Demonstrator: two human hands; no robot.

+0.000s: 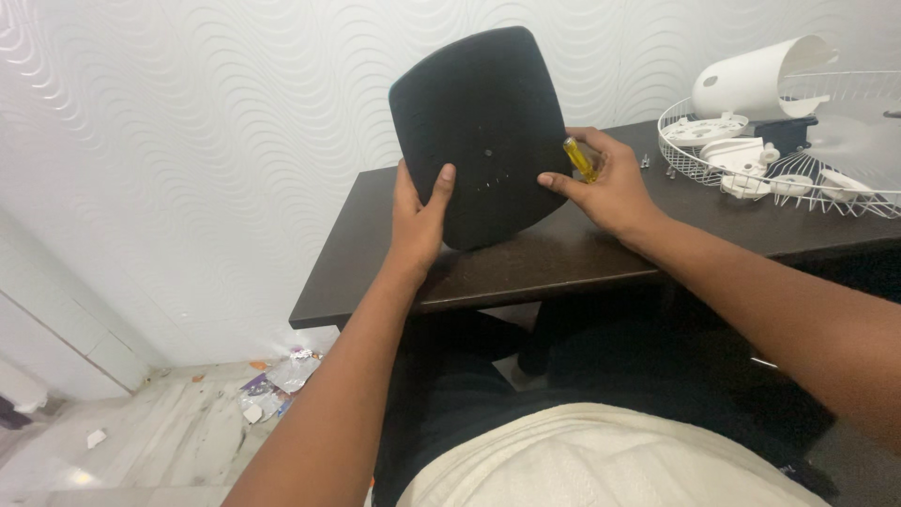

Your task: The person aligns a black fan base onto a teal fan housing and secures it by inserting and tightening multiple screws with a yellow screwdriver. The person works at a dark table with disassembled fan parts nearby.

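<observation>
A black rounded panel (479,113) with small holes near its middle stands tilted above the dark table (526,268). My left hand (418,218) grips its lower left edge, thumb across the front. My right hand (605,183) steadies the panel's right edge with its fingertips while holding a screwdriver with a yellow handle (580,158) in the palm.
A white wire fan guard (807,183) lies on the table's right end with white plastic fan parts in it and a white motor housing (755,80) behind. Small screws (646,161) lie near it. Scraps of litter (272,385) lie on the floor at the left.
</observation>
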